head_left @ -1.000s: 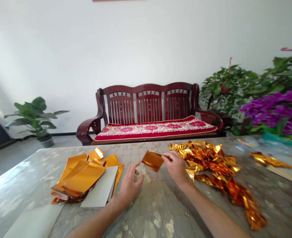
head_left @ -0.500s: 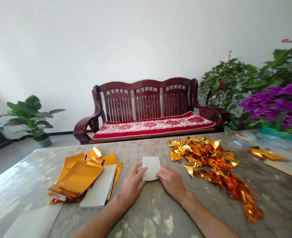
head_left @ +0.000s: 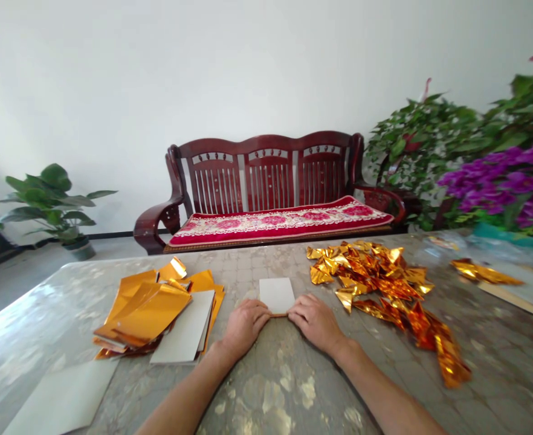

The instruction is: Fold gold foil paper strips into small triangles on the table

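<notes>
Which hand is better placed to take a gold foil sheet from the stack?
Left, probably: the left hand sits at the grey card's near edge, closer to the stack, while the right hand lies beyond the card, by the crumpled foil.

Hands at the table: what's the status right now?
Left hand, right hand at near edge of grey card. Gold foil pile beside, not blocking.

Glossy gold foil (head_left: 370,275), matt pale card (head_left: 277,295), polished wooden bench (head_left: 266,143)

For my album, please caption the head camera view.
Left hand and right hand touch a white card between piles of gold foil.
</notes>
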`<control>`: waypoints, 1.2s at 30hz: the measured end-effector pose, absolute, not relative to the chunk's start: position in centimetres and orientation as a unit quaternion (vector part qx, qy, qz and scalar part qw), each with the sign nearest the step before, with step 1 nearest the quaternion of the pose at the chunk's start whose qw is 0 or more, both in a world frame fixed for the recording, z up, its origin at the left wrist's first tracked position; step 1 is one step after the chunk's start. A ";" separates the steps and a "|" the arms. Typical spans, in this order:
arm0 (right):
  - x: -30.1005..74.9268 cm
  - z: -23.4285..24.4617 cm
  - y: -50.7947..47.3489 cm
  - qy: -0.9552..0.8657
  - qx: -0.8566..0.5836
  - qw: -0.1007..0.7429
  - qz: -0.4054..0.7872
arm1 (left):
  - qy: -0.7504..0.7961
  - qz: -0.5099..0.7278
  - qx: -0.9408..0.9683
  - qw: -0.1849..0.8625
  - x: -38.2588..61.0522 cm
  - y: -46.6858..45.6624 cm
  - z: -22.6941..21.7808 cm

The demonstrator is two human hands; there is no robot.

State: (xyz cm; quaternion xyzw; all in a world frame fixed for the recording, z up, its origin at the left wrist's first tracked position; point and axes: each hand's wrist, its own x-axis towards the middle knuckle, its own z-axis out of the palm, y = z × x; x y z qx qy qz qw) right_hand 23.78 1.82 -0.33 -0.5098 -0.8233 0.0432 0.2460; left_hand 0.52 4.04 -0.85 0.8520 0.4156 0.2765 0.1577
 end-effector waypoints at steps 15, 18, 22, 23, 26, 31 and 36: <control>23.4 -0.5 2.5 -0.759 -0.602 0.236 0.071 | 0.517 0.276 0.789 0.183 1.0 4.5 -1.2; 23.1 -0.3 2.6 -0.744 -0.626 0.226 0.064 | 0.532 0.267 0.784 0.174 1.0 4.4 -1.1; 22.7 -0.1 2.6 -0.744 -0.634 0.209 0.042 | 0.540 0.255 0.787 0.157 1.0 4.3 -0.9; 22.7 -0.1 2.6 -0.744 -0.634 0.206 0.036 | 0.542 0.252 0.788 0.151 1.1 4.2 -0.8; 22.6 -0.1 2.6 -0.743 -0.637 0.201 0.026 | 0.550 0.245 0.787 0.134 1.2 4.1 -0.7; 22.5 -0.2 2.5 -0.744 -0.637 0.200 0.017 | 0.561 0.233 0.786 0.112 1.3 4.0 -0.7; 22.3 -0.1 2.4 -0.744 -0.638 0.198 0.010 | 0.577 0.220 0.781 0.099 1.6 3.9 -0.6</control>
